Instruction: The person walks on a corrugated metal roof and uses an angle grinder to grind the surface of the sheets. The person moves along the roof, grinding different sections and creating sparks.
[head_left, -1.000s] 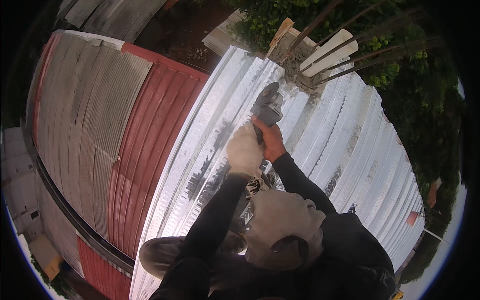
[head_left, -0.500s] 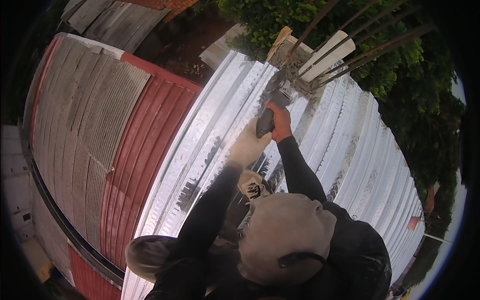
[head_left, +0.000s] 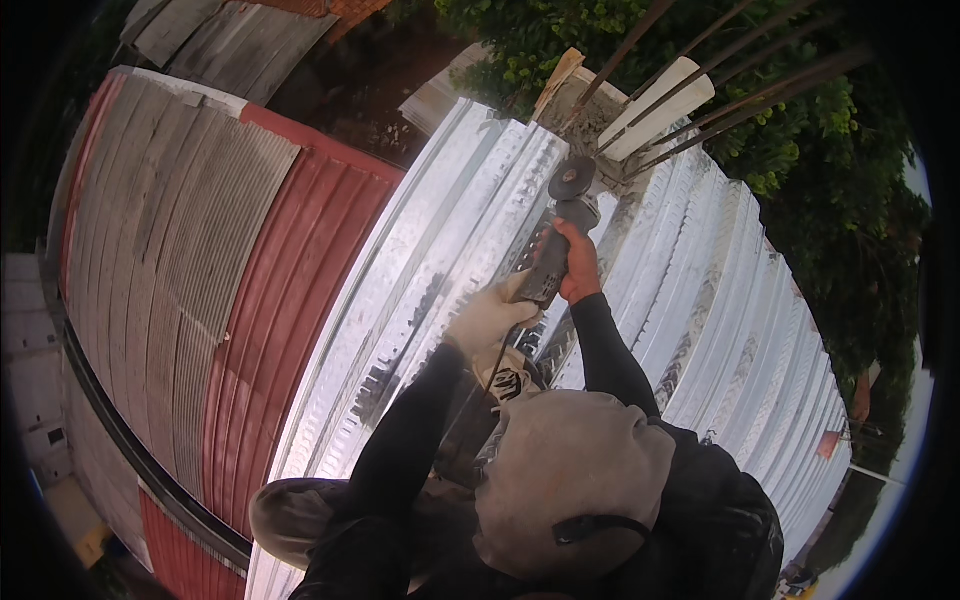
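My two hands are closed around an angle grinder (head_left: 550,262) with a dark grey body. My gloved left hand (head_left: 487,317) grips its rear end, where a black cord (head_left: 503,352) hangs down. My right hand (head_left: 580,265) wraps the body from the right side, close behind the head. The round disc (head_left: 571,177) points away from me, its face visible. Beneath the tool lies ribbed silver metal decking (head_left: 420,255). Whether the disc touches the decking, I cannot tell.
Beyond the grinder stands a rough concrete column top (head_left: 590,112) with a white pipe (head_left: 660,110) and several steel bars (head_left: 740,110) rising from it. A red metal roof (head_left: 290,260) lies to the left. My shoe (head_left: 515,375) rests on the decking; trees (head_left: 790,150) fill the right background.
The grinder has shifted to the right and toward me, and more of the disc's face shows. Both hands have moved with it. The cord has come into sight.
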